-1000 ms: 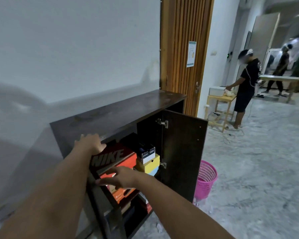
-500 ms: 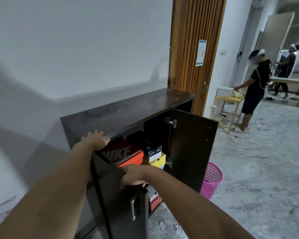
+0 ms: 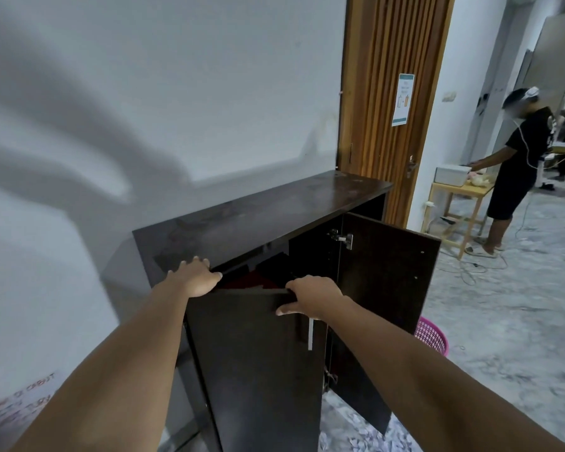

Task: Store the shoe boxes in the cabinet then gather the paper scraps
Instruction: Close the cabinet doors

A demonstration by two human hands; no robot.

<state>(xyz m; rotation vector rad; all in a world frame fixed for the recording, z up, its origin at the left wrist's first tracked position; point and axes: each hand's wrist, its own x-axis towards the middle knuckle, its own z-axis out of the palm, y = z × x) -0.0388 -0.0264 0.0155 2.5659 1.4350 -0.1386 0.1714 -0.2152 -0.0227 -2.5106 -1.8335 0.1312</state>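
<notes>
Against the white wall, the cabinet's (image 3: 274,220) near door (image 3: 258,370), gripped by the right hand (image 3: 310,300), could pinch the flat-resting left hand (image 3: 194,277) when swung closed.

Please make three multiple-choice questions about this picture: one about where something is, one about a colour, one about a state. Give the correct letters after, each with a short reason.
1. Where is the laundry basket?
A. on top of the cabinet
B. on the floor past the far cabinet door
C. on the yellow table

2. What colour is the basket?
A. pink
B. green
C. white

3. How is the near cabinet door?
A. removed
B. fully shut
C. partly open, gripped at its top edge

Answers: 1 B, it stands on the floor behind the far cabinet door. 2 A, its mesh is pink. 3 C, a gap remains and the right hand curls over the edge.
</notes>
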